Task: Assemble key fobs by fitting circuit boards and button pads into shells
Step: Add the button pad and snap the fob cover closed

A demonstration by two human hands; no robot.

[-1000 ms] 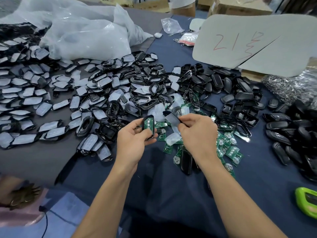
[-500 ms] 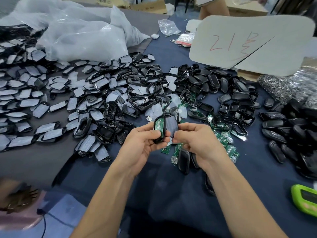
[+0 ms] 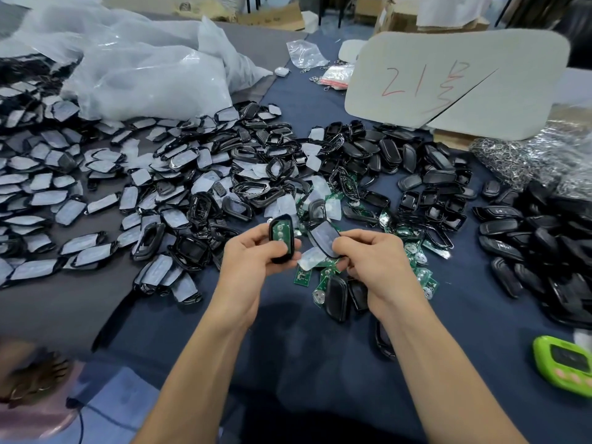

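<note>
Where the two halves were pressed together half a second ago, they now sit apart again. The left hand (image 3: 253, 267) grips a black shell (image 3: 281, 259) with a green circuit board (image 3: 280, 232) seated inside, thumb curled across its lower end. The right hand (image 3: 378, 267) pinches a film-covered cover (image 3: 323, 240), tilted, just beside the shell but not touching it.

Both hover over a dark blue cloth (image 3: 320, 363), which meets a grey cloth (image 3: 64, 315) at 9 o'clock. Loose boards (image 3: 302, 277) lie under the hands. Film-covered pieces (image 3: 48, 200) spread out toward 10 o'clock and bare black shells (image 3: 544, 245) heap up at 3. Clear plastic bags (image 3: 144, 75) slump at 11, with cardboard boxes (image 3: 272, 16) at 12. A green gadget (image 3: 563, 363) sits at 4.

At 1 o'clock a white card (image 3: 512, 91) carries "21" in red marker, followed by a scrawl I cannot read.
</note>
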